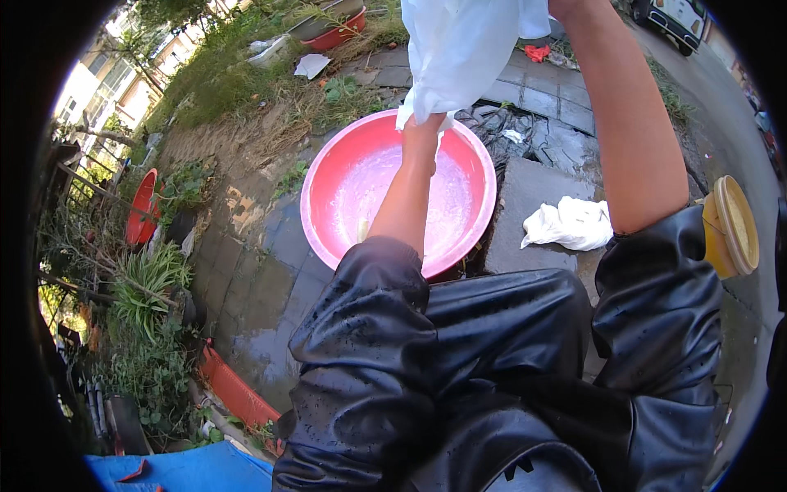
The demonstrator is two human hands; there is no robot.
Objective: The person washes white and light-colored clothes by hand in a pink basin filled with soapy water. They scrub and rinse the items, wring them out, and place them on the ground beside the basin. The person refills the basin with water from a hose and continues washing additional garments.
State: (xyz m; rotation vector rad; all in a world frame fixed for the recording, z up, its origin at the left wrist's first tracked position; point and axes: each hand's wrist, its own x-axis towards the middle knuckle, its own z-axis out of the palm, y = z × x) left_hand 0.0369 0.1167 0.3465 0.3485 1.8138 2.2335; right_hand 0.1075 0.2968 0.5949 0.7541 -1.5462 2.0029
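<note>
A wet white cloth (pixel 461 55) hangs above the far side of a pink plastic basin (pixel 313 227), its upper part cut off by the picture's top edge. My left hand (pixel 424 126) grips the gathered lower end of this cloth, partly covered by its folds. At the top edge, beside the cloth, only the wrist end of my right hand (pixel 562 8) shows; its fingers are out of view. Foamy, cloudy water (pixel 455 190) lies in the basin. A pale object (pixel 363 229) stands against its near inner side, partly behind my left forearm.
Another white cloth (pixel 569 223) lies bunched on a stone slab (pixel 522 203) right of the basin. Beyond my right elbow is a yellow bucket (pixel 725 230). Wet paving (pixel 258 295) and plants (pixel 154 289) are to the left. Stacked basins (pixel 335 31) stand far back; a car (pixel 673 21) is upper right.
</note>
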